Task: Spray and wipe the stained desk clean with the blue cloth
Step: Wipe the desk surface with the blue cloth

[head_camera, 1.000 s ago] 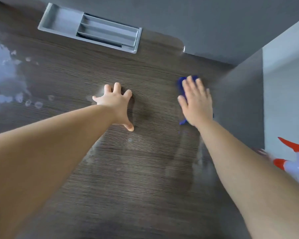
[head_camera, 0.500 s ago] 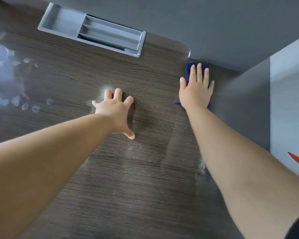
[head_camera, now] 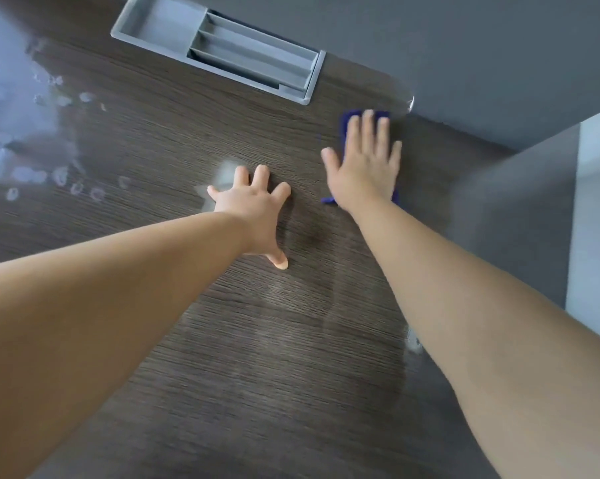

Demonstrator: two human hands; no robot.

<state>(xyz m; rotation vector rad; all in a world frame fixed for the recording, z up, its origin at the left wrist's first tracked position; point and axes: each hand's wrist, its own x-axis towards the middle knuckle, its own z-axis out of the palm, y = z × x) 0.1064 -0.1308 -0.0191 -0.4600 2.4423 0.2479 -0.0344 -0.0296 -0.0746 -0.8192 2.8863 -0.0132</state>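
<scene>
Blue cloth [head_camera: 347,124] lies under the flat right hand [head_camera: 364,167] (fingers straight); left hand [head_camera: 253,209] splayed on desk [head_camera: 257,357].

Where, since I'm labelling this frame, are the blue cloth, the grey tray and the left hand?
blue cloth [head_camera: 344,126], head view, exposed far-left corner.
grey tray [head_camera: 160,25], head view, bare floor of the wide compartment.
left hand [head_camera: 253,205], head view, back of the hand.

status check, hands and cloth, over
Right hand flat on blue cloth, back right of desk. Left hand spread flat on desk. White stains far left, not yet wiped. Nothing in the way.
</scene>
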